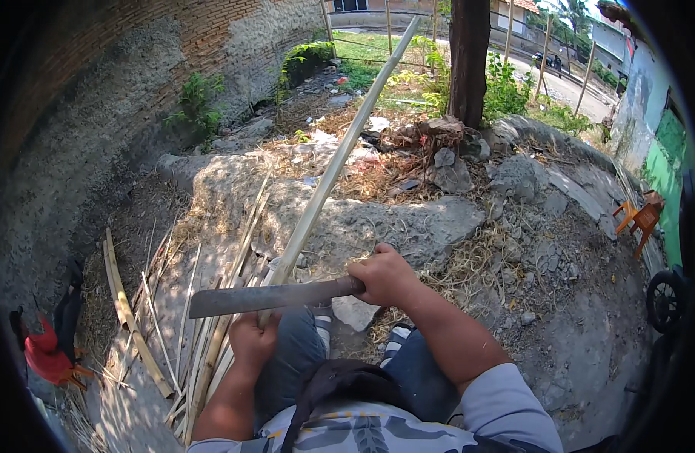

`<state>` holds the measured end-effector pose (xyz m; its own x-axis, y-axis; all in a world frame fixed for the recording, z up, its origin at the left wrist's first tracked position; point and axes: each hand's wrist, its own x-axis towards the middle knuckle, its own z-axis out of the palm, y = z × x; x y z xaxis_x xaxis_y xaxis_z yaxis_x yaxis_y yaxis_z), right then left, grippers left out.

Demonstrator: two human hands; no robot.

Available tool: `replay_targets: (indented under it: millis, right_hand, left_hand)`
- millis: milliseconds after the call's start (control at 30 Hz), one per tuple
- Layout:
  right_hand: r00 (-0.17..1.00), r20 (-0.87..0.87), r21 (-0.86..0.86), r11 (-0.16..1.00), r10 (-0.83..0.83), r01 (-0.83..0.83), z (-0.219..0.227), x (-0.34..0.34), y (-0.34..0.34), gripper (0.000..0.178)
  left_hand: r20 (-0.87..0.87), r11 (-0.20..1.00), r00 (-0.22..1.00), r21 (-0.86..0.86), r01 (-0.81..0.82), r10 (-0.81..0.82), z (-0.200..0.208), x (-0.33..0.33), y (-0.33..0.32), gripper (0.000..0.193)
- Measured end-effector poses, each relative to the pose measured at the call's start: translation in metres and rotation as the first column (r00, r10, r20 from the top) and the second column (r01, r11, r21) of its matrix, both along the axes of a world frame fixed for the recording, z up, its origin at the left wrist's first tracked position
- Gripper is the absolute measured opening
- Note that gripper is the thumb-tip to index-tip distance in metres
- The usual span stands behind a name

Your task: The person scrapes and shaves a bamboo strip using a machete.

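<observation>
My right hand [387, 278] is closed around the handle of a machete [261, 299]. Its broad dark blade points left and lies across a long pale bamboo strip [334, 170]; whether it touches or cuts in, I cannot tell. Just below the blade, my left hand [254, 340] is wrapped round the near end of the strip. From there the strip slants up and away to the right, its far end raised. Part of the strip is hidden behind the blade and my left fingers.
Several split bamboo strips [209, 351] lie to my left, with a thicker bamboo piece [136, 332] beyond. Ahead are a rough stone slab [385, 226] and a tree trunk [468, 68]. A person in red [49, 355] sits far left; an orange chair [643, 219] stands right.
</observation>
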<state>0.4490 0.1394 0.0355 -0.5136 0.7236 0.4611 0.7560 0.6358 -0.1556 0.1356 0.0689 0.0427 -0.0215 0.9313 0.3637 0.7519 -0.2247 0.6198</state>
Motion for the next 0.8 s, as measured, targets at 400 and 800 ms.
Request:
replay_targets:
  millis: [400,800]
  right_hand:
    - [1.0,0.015,0.002,1.0,-0.026,0.026,0.001,-0.019,0.004,0.02]
    - [0.994,-0.011,0.004,0.994,-0.106,0.106,0.001,-0.01,0.014,0.021]
  left_hand:
    - [-0.037,0.987,0.997,-0.146,-0.067,0.062,0.033,-0.004,-0.014,0.036]
    - [0.084,0.974,0.994,-0.212,0.085,-0.069,0.005,-0.004,0.031,0.034]
